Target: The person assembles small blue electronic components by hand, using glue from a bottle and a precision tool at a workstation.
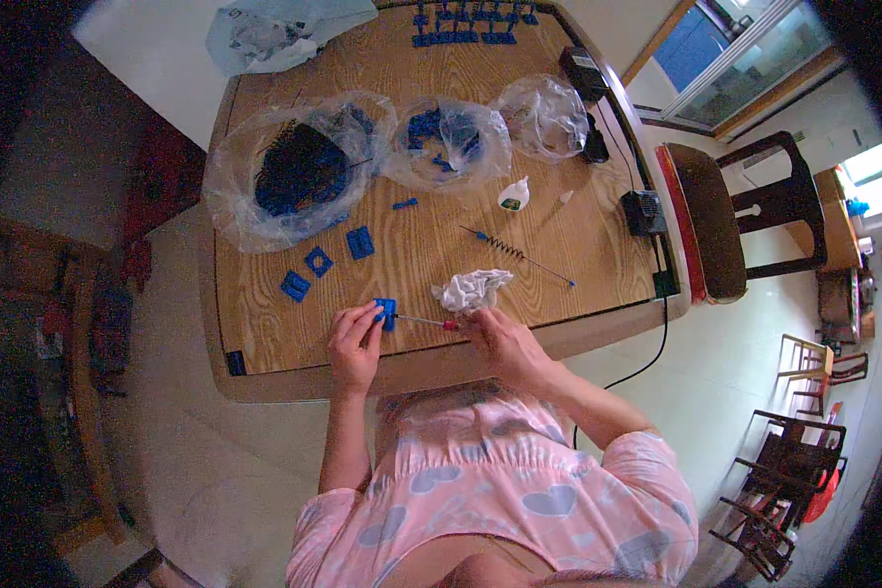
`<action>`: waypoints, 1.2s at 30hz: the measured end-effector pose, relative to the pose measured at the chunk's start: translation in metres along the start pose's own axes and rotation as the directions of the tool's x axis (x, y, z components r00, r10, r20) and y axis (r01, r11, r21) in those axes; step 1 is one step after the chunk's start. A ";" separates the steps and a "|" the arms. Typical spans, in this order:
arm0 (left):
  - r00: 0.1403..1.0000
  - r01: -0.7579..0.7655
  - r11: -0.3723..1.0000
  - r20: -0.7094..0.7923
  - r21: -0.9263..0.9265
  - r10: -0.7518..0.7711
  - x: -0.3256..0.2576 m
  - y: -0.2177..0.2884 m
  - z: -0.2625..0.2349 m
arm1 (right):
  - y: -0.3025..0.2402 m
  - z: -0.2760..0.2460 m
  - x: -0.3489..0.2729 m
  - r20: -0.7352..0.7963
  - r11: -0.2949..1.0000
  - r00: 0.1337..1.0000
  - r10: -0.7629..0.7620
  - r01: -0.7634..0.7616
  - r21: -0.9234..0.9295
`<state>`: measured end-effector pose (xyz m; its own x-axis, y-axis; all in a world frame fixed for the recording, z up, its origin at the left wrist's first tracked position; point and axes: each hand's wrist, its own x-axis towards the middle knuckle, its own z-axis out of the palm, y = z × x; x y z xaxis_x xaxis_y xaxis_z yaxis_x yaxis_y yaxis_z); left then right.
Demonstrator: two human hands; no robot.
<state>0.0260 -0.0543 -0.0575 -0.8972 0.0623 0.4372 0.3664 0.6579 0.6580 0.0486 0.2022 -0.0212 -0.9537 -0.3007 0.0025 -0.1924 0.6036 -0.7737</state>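
Note:
Near the table's front edge, my left hand (354, 345) pinches a small blue plastic block (388, 314) between thumb and fingers. My right hand (505, 345) is closed around a screwdriver with a red handle (450, 325). The screwdriver's thin shaft points left, and its tip meets the block's right side; whether it sits inside a hole cannot be made out. A crumpled white cloth (472, 291) lies just beyond my right hand. Left of centre are three loose blue blocks, the closest to me being one block (295, 285). A thin rod with a black spring (506, 248) lies past the cloth.
Clear plastic bags hold dark springs (299, 167) and blue parts (441, 137); another clear bag (544, 118) is beside them. A small white bottle (514, 194) stands mid-table. Blue pieces (464, 37) line the far edge. Black adapters (643, 213) and a cable run along the right edge.

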 end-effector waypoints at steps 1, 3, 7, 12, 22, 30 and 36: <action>1.000 -0.001 1.000 0.000 0.000 0.001 -0.001 -0.001 0.001 | 0.002 -0.001 -0.002 -0.001 1.000 1.000 0.000 0.000 0.000; 1.000 0.020 0.999 0.002 -0.030 -0.020 -0.002 -0.004 0.001 | -0.012 -0.013 -0.001 0.121 0.992 0.991 0.059 -0.072 0.105; 1.000 0.011 1.000 0.015 -0.003 -0.011 0.001 0.001 0.000 | 0.003 0.002 -0.004 0.070 0.985 0.995 0.077 -0.086 0.152; 1.000 -0.008 0.999 0.014 0.036 0.008 0.001 0.000 -0.001 | -0.011 -0.010 0.001 0.081 0.998 0.996 0.044 -0.048 0.047; 1.000 0.000 1.000 0.000 0.026 0.000 -0.001 -0.002 0.001 | -0.013 -0.013 0.004 0.119 0.991 0.990 0.082 -0.093 0.092; 1.000 0.026 1.000 0.006 -0.014 -0.026 0.001 -0.001 0.001 | -0.003 -0.006 0.001 0.094 0.988 0.990 0.105 -0.114 0.100; 1.000 -0.013 1.000 0.006 0.016 0.013 0.001 -0.001 0.000 | -0.012 -0.011 0.000 0.075 0.989 0.990 0.123 -0.128 0.069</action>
<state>0.0247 -0.0546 -0.0577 -0.8938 0.0750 0.4421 0.3739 0.6687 0.6426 0.0479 0.2030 -0.0047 -0.9500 -0.2791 -0.1402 -0.0522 0.5845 -0.8097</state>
